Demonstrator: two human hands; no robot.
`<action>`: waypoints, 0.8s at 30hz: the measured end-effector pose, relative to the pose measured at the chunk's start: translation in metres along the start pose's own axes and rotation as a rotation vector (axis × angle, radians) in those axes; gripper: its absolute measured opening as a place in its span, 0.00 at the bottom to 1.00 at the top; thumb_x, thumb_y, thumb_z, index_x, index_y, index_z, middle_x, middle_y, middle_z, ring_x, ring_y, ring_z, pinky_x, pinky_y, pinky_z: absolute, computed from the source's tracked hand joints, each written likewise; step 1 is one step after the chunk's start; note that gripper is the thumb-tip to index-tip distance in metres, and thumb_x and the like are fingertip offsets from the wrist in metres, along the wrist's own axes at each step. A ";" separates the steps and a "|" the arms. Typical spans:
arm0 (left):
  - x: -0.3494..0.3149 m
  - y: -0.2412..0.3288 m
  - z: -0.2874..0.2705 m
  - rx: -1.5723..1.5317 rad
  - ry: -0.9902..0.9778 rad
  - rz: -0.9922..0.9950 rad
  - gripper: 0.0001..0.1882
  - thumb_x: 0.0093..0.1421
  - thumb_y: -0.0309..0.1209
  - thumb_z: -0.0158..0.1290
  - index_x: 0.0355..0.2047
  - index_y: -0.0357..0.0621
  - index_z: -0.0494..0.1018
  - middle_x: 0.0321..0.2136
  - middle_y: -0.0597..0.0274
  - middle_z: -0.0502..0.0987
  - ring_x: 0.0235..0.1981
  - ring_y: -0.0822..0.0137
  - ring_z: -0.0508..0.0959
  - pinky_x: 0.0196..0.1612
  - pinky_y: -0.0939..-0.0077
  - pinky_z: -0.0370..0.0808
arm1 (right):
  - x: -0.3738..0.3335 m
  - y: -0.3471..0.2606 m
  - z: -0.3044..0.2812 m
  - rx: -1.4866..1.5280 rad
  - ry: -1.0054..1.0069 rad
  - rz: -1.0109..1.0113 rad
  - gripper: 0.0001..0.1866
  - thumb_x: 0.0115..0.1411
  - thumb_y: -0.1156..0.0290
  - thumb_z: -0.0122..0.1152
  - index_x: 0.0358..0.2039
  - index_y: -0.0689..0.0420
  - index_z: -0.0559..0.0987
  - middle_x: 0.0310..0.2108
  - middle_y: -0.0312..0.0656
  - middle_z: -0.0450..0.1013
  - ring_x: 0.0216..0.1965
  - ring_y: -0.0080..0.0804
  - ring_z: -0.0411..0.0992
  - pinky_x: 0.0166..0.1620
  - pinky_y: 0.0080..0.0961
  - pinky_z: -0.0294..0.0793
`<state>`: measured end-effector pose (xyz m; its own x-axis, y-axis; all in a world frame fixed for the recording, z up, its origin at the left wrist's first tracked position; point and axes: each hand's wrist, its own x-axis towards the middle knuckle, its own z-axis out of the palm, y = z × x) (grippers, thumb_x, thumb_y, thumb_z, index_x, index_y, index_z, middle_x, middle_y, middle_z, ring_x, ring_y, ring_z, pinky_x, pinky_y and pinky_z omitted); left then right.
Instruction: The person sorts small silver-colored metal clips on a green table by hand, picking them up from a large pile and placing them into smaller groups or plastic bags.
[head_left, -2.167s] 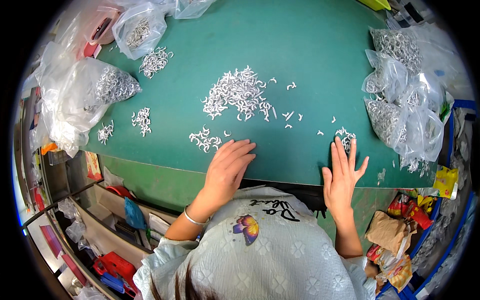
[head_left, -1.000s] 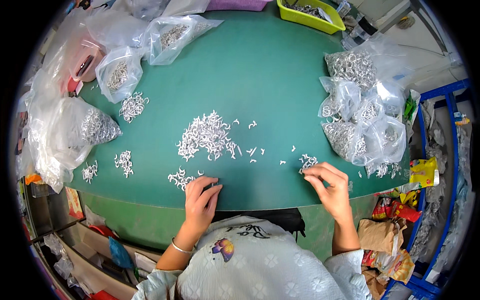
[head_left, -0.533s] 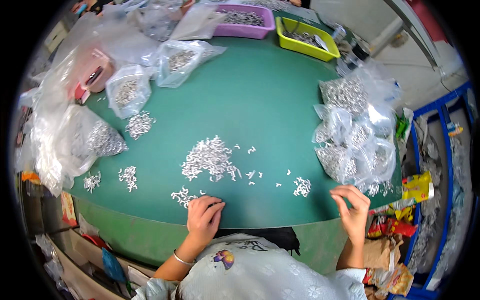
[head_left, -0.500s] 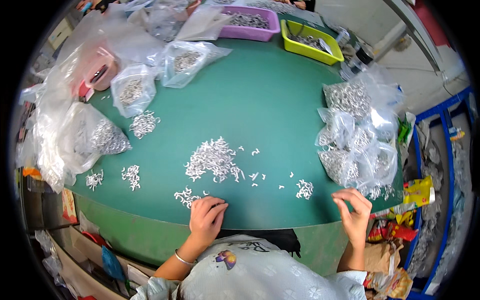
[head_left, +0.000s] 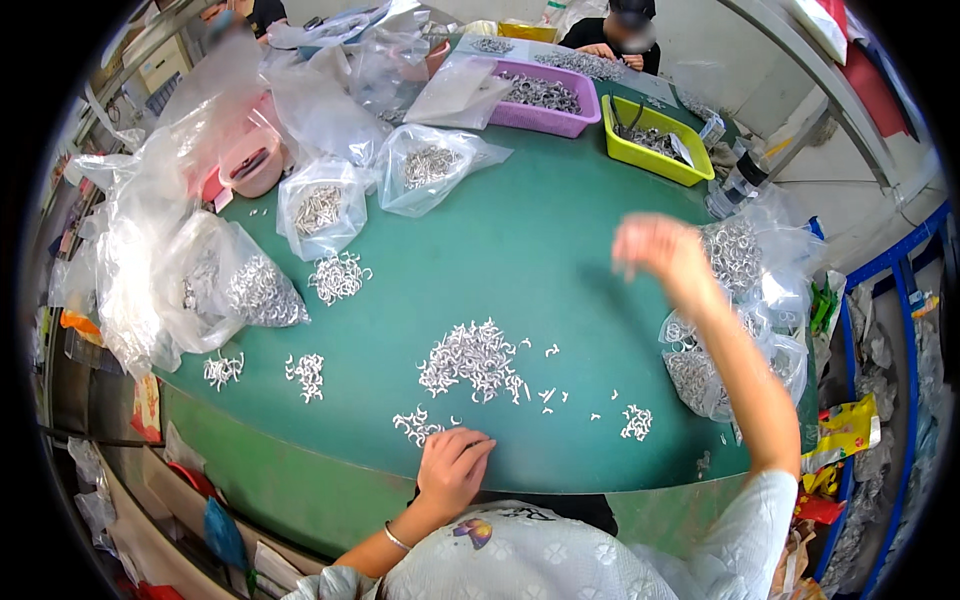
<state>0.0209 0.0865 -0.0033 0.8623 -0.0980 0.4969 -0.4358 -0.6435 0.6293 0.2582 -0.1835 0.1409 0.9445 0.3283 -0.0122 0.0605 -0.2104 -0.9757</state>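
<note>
My left hand (head_left: 455, 468) rests at the table's front edge, fingers curled together; whatever they hold, if anything, is hidden. Just beyond it lies a small cluster of silvery curved metal pieces (head_left: 415, 426). A larger heap of the same pieces (head_left: 470, 362) spreads over the green table (head_left: 520, 250). My right hand (head_left: 655, 247) is stretched far forward over the right side, blurred by motion, so its fingers cannot be read. Below its forearm, to the left, sits another small pile (head_left: 637, 422), with a few loose pieces between it and the heap.
Clear bags of metal pieces (head_left: 690, 380) crowd the right edge. More bags (head_left: 265, 290), small piles (head_left: 340, 278) and a pink container (head_left: 252, 162) stand left. A purple tray (head_left: 550, 120) and a yellow-green tray (head_left: 655, 165) are at the back. Another person (head_left: 615, 40) sits beyond.
My right hand has swung forward and left from the table's near right edge, out over the tabletop. The left hand stays beside the small cluster. The whole view has shifted.
</note>
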 end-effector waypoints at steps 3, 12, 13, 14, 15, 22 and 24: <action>-0.001 -0.003 0.002 -0.004 -0.013 0.004 0.15 0.44 0.16 0.62 0.33 0.44 0.79 0.34 0.63 0.78 0.38 0.60 0.77 0.41 0.67 0.70 | 0.090 -0.012 -0.026 0.564 0.237 -0.073 0.34 0.64 0.72 0.58 0.66 0.69 0.55 0.63 0.58 0.59 0.63 0.44 0.62 0.65 0.34 0.65; -0.014 -0.010 0.001 0.020 -0.034 0.002 0.17 0.47 0.20 0.61 0.39 0.46 0.78 0.37 0.64 0.77 0.41 0.61 0.76 0.44 0.65 0.68 | -0.031 0.020 0.036 -0.162 -0.381 0.185 0.18 0.67 0.69 0.54 0.54 0.63 0.74 0.52 0.46 0.74 0.56 0.37 0.71 0.57 0.31 0.70; -0.012 -0.009 -0.002 0.022 -0.054 -0.010 0.17 0.47 0.20 0.61 0.39 0.46 0.77 0.37 0.64 0.76 0.41 0.61 0.76 0.44 0.65 0.68 | -0.050 0.015 0.041 -0.257 -0.496 0.212 0.18 0.66 0.69 0.55 0.54 0.63 0.74 0.51 0.46 0.75 0.55 0.37 0.72 0.56 0.31 0.71; -0.009 -0.008 -0.002 0.011 -0.075 -0.005 0.17 0.47 0.20 0.61 0.39 0.45 0.77 0.37 0.65 0.76 0.41 0.62 0.76 0.44 0.65 0.68 | -0.073 0.008 0.040 -0.342 -0.463 0.214 0.18 0.66 0.69 0.55 0.54 0.63 0.74 0.51 0.47 0.75 0.55 0.39 0.72 0.57 0.32 0.70; -0.007 -0.006 -0.003 0.010 -0.085 -0.001 0.17 0.47 0.20 0.61 0.39 0.45 0.77 0.37 0.65 0.76 0.41 0.62 0.76 0.44 0.66 0.67 | -0.090 -0.002 0.040 -0.429 -0.442 0.203 0.18 0.65 0.69 0.56 0.54 0.62 0.74 0.52 0.47 0.75 0.56 0.41 0.71 0.57 0.33 0.69; -0.003 -0.004 0.000 0.048 -0.074 0.025 0.16 0.46 0.20 0.61 0.38 0.44 0.77 0.37 0.66 0.77 0.40 0.63 0.76 0.43 0.66 0.67 | -0.149 0.061 0.072 -0.824 -0.185 -0.031 0.30 0.60 0.66 0.61 0.62 0.60 0.66 0.65 0.47 0.62 0.69 0.46 0.53 0.68 0.46 0.50; -0.003 -0.005 -0.001 0.060 -0.070 0.032 0.16 0.46 0.19 0.61 0.38 0.44 0.77 0.37 0.66 0.77 0.40 0.63 0.76 0.42 0.66 0.67 | -0.149 0.061 0.098 -0.926 -0.265 -0.109 0.39 0.56 0.62 0.65 0.65 0.61 0.61 0.68 0.46 0.55 0.71 0.47 0.48 0.69 0.53 0.41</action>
<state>0.0201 0.0907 -0.0080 0.8650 -0.1711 0.4717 -0.4491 -0.6835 0.5754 0.0892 -0.1553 0.0615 0.8222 0.5617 -0.0915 0.4806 -0.7714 -0.4172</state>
